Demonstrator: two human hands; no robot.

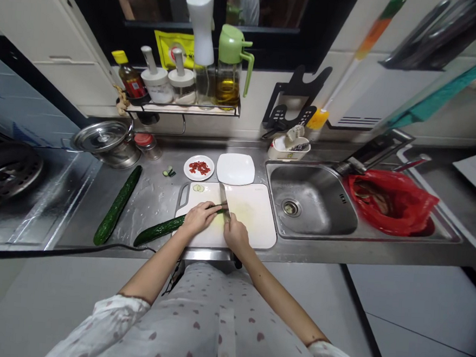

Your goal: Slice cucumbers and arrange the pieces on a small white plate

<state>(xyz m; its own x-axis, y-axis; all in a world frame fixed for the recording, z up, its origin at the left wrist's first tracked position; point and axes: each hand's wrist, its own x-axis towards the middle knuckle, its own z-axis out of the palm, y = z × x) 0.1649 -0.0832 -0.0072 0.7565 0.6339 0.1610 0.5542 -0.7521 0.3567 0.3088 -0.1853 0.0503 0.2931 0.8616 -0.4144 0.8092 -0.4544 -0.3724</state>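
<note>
On the white cutting board (255,223), my left hand (199,218) is closed over a dark green cucumber (160,232), whose uncut end sticks out past the board's left edge. My right hand (236,234) grips a kitchen knife (223,196), its blade upright against the cucumber's right end beside my left fingertips. A few pale cucumber slices (198,188) lie at the board's upper left. Behind the board stand a white square plate (236,169) and a small round plate (188,169) with chopped red pieces (199,167).
A second cucumber (117,205) lies on the counter at left, near a lidded steel pot (121,151) and red-capped jar (148,146). Cucumber ends (169,171) sit nearby. To the right are the sink (313,200) and a red plastic bag (415,210). A condiment shelf (186,109) hangs behind.
</note>
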